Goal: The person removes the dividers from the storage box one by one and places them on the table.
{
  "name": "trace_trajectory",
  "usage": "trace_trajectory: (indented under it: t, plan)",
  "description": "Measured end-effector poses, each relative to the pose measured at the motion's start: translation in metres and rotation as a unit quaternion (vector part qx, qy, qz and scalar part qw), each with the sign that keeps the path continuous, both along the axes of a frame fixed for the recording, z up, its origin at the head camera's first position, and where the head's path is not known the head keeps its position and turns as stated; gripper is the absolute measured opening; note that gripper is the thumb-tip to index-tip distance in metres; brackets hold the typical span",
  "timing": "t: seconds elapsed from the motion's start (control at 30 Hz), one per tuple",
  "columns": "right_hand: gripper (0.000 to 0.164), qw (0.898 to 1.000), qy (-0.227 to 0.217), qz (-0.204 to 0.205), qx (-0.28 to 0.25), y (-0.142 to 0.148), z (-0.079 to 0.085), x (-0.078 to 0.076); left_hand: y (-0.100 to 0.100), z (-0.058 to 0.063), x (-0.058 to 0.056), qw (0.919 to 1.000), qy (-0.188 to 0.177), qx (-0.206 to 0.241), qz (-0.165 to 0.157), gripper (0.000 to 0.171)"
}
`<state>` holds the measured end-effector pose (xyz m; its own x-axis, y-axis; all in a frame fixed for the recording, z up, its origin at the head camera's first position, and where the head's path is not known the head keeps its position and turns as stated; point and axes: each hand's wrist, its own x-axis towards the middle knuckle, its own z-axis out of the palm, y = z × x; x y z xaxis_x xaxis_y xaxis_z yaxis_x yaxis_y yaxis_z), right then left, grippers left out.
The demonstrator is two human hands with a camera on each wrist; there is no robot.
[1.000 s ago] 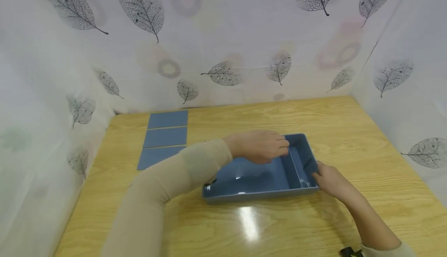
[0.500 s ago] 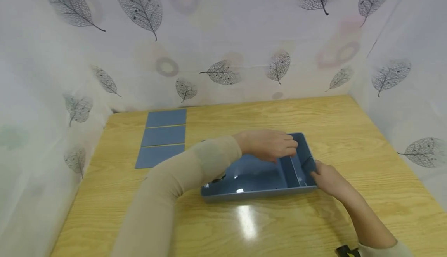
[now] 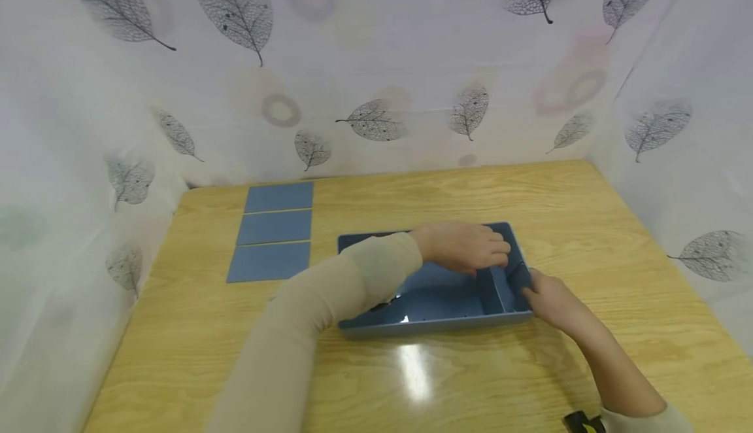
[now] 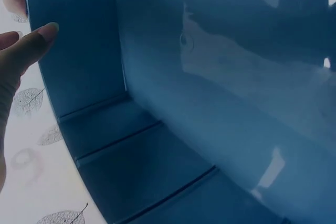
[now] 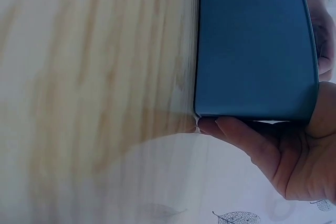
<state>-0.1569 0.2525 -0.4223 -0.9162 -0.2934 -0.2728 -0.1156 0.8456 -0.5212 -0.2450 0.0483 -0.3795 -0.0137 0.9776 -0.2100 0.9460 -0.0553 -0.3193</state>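
Observation:
A blue rectangular plastic box (image 3: 447, 326) sits on the wooden table, with an upright divider (image 3: 489, 292) across it near its right end. Slots line its inner wall (image 4: 173, 150) in the left wrist view. My left hand (image 3: 465, 246) reaches across the box, its loosely bent fingers over the narrow right compartment. In the left wrist view, its thumb (image 4: 39, 40) overlaps the top of the wall, apart from the other visible finger. My right hand (image 3: 553, 299) grips the box's right end, thumb at the rim; in the right wrist view, fingers (image 5: 236, 135) press its outer end.
Three flat blue panels (image 3: 273, 227) lie in a column on the table's left side. A leaf-printed curtain (image 3: 376, 60) stands behind the table and at both sides. The wood tabletop (image 3: 412, 381) reflects light in front of the box.
My left hand has moved right along the box, past the divider, with its forearm following. The right hand keeps its hold on the box, and the flat panels stay where they were.

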Motion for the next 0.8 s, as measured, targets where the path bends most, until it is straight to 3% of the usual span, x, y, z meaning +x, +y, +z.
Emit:
trace_trajectory:
  t: [0.23,0.5,0.63,0.8]
  plan:
    - [0.036,1.0,-0.003,0.0,-0.002,-0.004,0.0,-0.001,0.005,-0.015,-0.001,0.9997,-0.019,0.005,-0.013,0.046]
    - [0.033,1.0,-0.003,-0.006,0.001,-0.004,0.003,0.001,0.01,-0.025,-0.005,0.9995,-0.029,0.011,0.004,0.046]
    - [0.033,1.0,0.002,-0.002,0.004,-0.003,0.003,0.002,0.013,-0.029,-0.003,0.9995,-0.023,0.019,-0.013,0.041]
    - [0.033,1.0,0.003,-0.002,0.001,-0.002,0.003,0.003,0.014,-0.034,0.0,0.9962,0.0,0.067,-0.056,0.02]
